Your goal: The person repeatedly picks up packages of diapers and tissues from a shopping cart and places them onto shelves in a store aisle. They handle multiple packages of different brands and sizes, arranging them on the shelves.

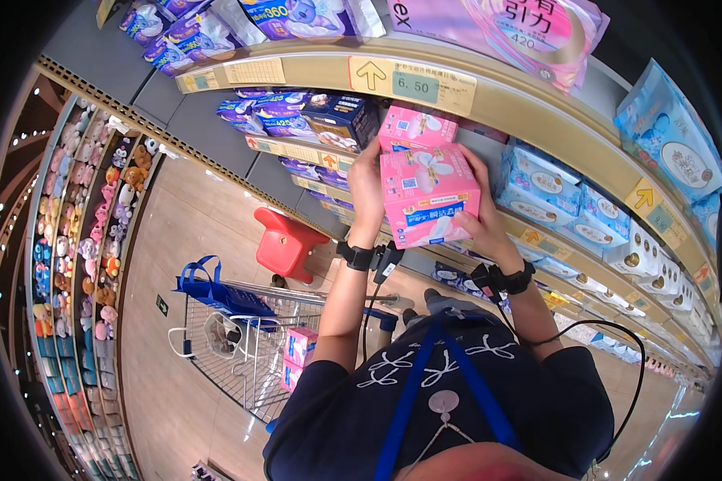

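Between my two hands is a pink cardboard box of sanitary pads [430, 180], at the front of a shelf. My left hand [366, 187] presses along its left side, fingers reaching back. On the right side my right hand [486, 217] grips it, the thumb lying across the front face. Right behind it, deeper in the shelf, shows a second pink box [418, 127] of the same look. Whether the two boxes touch, I cannot tell. My left fingertips are partly hidden near the rear box.
Dark blue pad packs [283, 114] and a black box [340, 120] stand left of my hands; light blue packs [538, 186] are on the right. A price rail [313, 72] runs above. Below are a shopping cart [246, 355], more pink boxes [299, 349] and a red stool [286, 243].
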`<state>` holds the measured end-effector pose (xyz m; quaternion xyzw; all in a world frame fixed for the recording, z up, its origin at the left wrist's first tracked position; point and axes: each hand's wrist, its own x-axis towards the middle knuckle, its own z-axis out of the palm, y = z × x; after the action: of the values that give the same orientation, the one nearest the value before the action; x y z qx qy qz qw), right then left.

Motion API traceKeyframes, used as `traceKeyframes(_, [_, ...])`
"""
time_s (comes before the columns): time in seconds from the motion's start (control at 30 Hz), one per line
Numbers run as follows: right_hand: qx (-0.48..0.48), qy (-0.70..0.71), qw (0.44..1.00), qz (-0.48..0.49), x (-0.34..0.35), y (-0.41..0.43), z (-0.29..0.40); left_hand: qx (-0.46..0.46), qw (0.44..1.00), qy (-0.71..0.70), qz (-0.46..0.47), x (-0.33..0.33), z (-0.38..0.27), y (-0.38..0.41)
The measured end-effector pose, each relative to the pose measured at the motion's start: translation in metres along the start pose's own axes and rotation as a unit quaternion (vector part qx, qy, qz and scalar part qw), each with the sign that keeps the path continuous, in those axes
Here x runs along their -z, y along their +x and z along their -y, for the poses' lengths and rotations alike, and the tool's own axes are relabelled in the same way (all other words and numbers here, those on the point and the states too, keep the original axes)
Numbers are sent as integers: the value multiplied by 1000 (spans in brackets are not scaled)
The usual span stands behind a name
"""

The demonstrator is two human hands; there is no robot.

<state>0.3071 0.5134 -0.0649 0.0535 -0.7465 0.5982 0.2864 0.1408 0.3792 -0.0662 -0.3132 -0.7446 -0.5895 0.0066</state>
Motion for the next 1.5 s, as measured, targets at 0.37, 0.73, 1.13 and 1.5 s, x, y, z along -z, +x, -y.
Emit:
traceKeyframes(0.37, [-75,237,968,-25,-4,-44,-13,-66,997,-50,5,33,-16,-40])
traceKeyframes(0.73, [-45,638,762,99,-36,-52,-50,-126,988,-15,86,70,-70,-108])
traceKeyframes(1.13, [-190,264,942,85,-54,-59,-16,-189,958,-140,163,98,-76,-98])
traceKeyframes(1.5, [-42,168,976,-131,-41,-51,25,-211,977,5,-25,81,-74,-88])
